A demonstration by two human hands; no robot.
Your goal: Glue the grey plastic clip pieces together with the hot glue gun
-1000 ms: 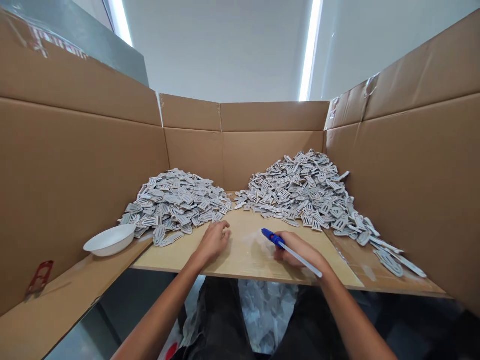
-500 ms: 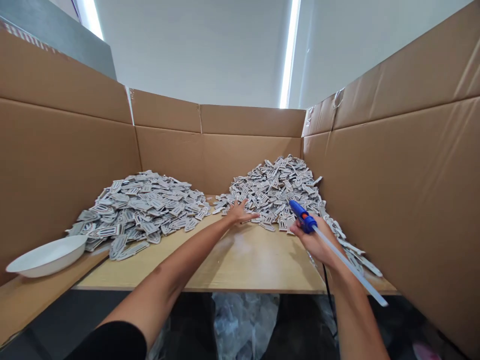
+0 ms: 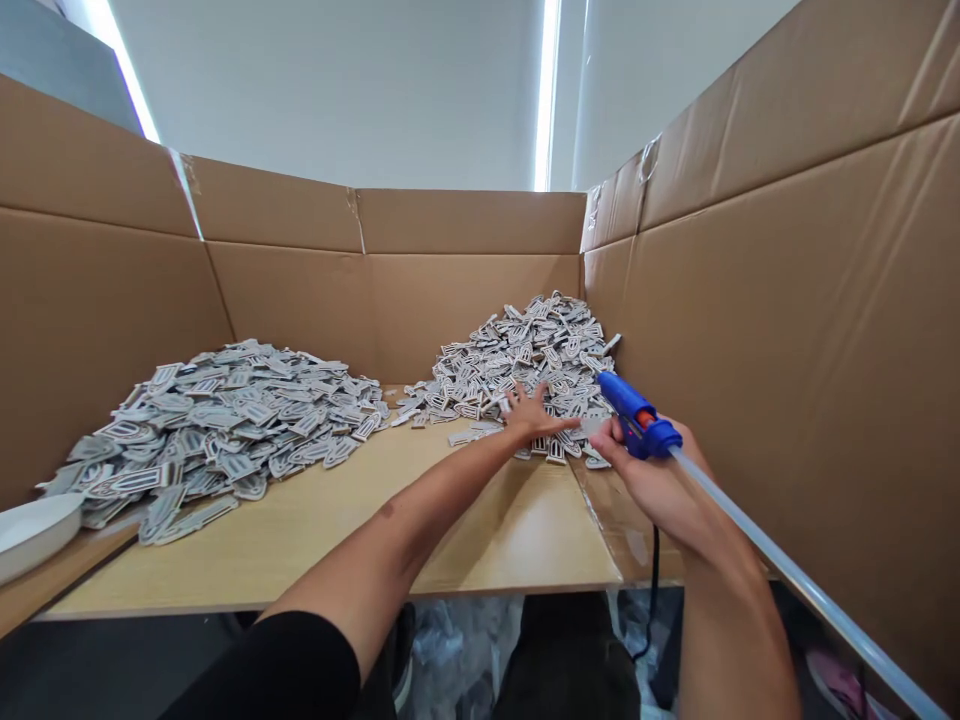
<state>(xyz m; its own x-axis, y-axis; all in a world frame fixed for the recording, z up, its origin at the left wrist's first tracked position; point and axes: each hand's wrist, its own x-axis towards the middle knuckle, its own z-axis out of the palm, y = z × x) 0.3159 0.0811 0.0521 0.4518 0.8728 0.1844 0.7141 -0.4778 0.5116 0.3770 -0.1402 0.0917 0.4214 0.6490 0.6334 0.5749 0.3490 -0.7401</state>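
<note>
2 grey heaps (image 3: 240, 410) occupy 1 worktop (image 3: 307, 515), left hand (image 3: 531, 418) with fingers spread at 1, right hand (image 3: 664, 490) gripping 1 glue gun (image 3: 628, 402).

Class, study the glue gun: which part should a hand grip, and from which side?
Probably take the glue gun by its handle, below the body, from the near side; the right hand hides that part now. Its tip points away and left and may be hot, while the glue stick juts back and right, so gripping underneath should avoid both.

The glue gun (image 3: 626, 398) looks smooth plastic — walls (image 3: 780, 300) matt cardboard.
</note>
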